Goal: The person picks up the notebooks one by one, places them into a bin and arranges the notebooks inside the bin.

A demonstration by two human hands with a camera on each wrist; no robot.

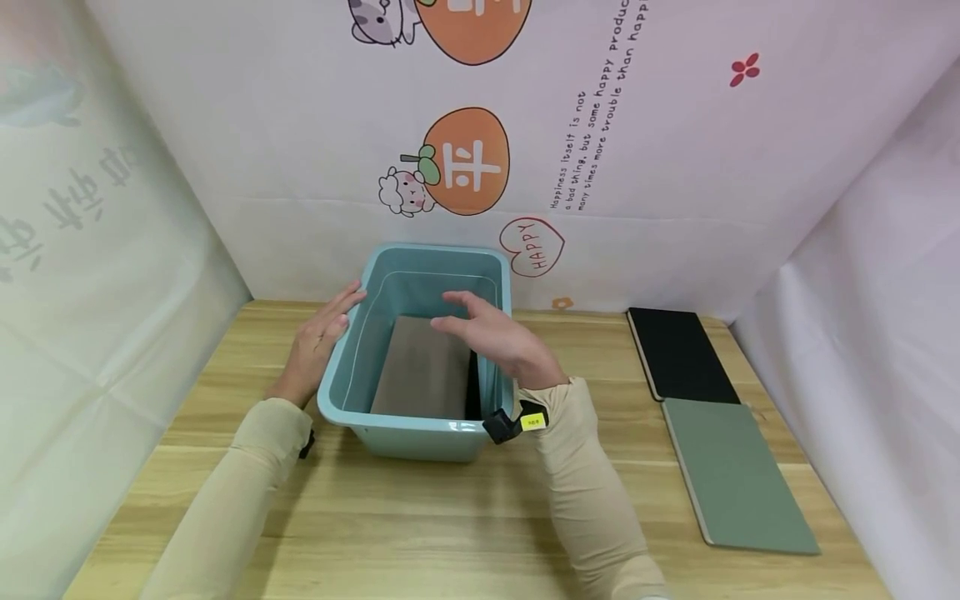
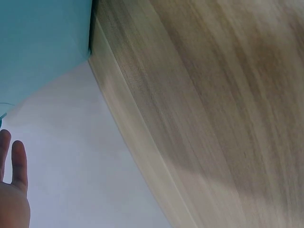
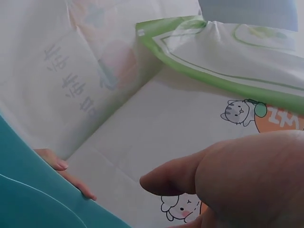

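A blue-green plastic bin (image 1: 420,443) stands on the wooden table. Along its left rim rests my left hand (image 1: 313,343), fingers extended; only part of that hand (image 2: 13,194) shows in the left wrist view. My right hand (image 1: 501,335) hovers over the bin's right side with thumb and fingers apart and nothing between them. Below it, on the bin's floor, lies a grey-brown notebook (image 1: 423,368). A black item (image 1: 473,390), mostly hidden, shows at that notebook's right edge. In the right wrist view the thumb (image 3: 173,178) points toward the far rim.
To the right on the table lie a black notebook (image 1: 684,354) and, nearer, a grey-green notebook (image 1: 738,477), their edges meeting. A white printed cloth (image 1: 300,167) hangs behind the table, with white cloth on both sides too.
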